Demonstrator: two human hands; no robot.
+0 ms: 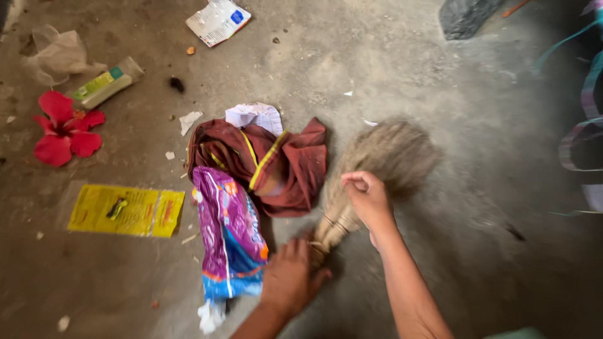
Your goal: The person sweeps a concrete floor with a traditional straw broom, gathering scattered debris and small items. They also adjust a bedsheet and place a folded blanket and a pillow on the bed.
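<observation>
Dusty concrete floor (440, 207) spreads under us. Our left hand (290, 276) and right hand (367, 198) close their fingers around the grass broom (377, 163), at three o'clock of the maroon cloth (276, 163). We risk snagging that cloth or the purple packet (229, 232).

This looks like a lived-in home, a plain room or yard corner with a bare, rough concrete floor (440, 81) scattered with household litter. A grass broom (383, 163) is at work on it. A crumpled maroon cloth (276, 163) with yellow stripes lies in the middle, a purple snack wrapper (229, 232) just near of it. To the left lie a yellow packet (125, 210), a red hibiscus flower (63, 129), a small green-and-white tube (107, 85) and a crumpled plastic bag (56, 56); a torn white packet (217, 20) lies at the far side
</observation>
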